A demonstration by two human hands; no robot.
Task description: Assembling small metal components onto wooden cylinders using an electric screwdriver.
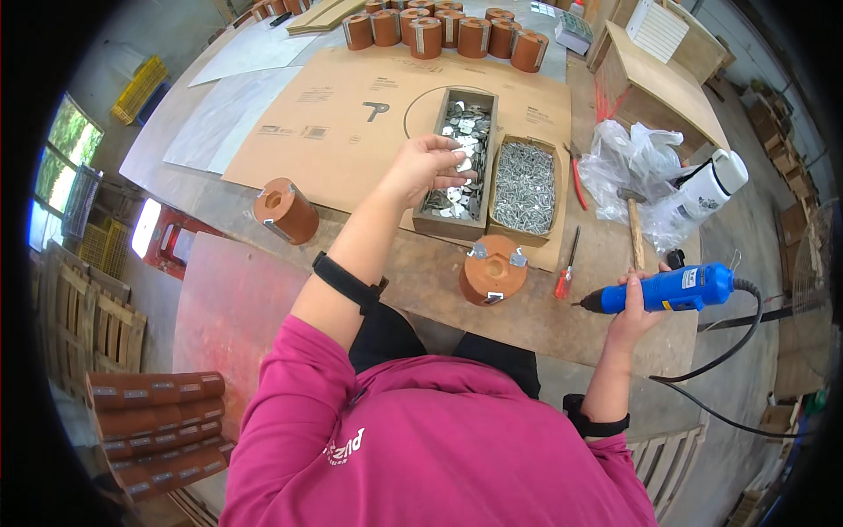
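My left hand (428,168) reaches over a long box (428,224) of small metal plates (467,127), its fingers curled together. A shiny plate shows at the fingertips; I cannot tell whether it is held or lies on the pile. My right hand (634,314) grips a blue electric screwdriver (672,290), its dark tip pointing left. Between my hands, near the table's front edge, stands a brown cylinder (493,274) with a centre hole and metal plates at its rim. Another brown cylinder (286,212) stands left of my left forearm.
Beside the plates sits a carton of screws (524,189). To the right lie a red-handled screwdriver (565,279), red-handled pliers (580,183), a hammer (636,228), plastic bags (628,162) and a white bottle (713,180). Several brown cylinders (427,39) line the back; others (162,430) are stacked lower left.
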